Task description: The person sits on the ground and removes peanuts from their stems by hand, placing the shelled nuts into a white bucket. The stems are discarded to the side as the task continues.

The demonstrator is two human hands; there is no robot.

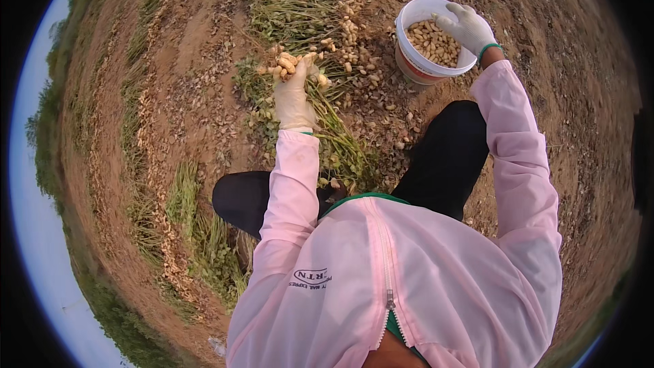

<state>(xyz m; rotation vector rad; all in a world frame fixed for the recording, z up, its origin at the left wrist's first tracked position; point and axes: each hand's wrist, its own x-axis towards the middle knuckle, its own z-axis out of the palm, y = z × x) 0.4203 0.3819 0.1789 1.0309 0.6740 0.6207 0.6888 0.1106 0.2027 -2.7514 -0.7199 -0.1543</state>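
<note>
My left hand (295, 97), in a pale glove, grips a bunch of peanut plants by the pod end. Several peanut pods (287, 64) stick out above its fingers, and the green stems (340, 135) trail down towards my lap. On the right, my right hand (467, 25), in a white knit glove, reaches over the far right rim of a white plastic bucket (416, 64). Its thumb and fingers are apart, with nothing visible between them. Loose peanuts (434, 43) lie inside the bucket, partly hidden by that hand.
A row of pulled peanut plants (296, 2) lies ahead, pods along its right side. Dry leaves and loose pods litter the soil (378, 87) before me. More plant rows (168, 245) run along the left. My bent knees (449, 148) flank the stems.
</note>
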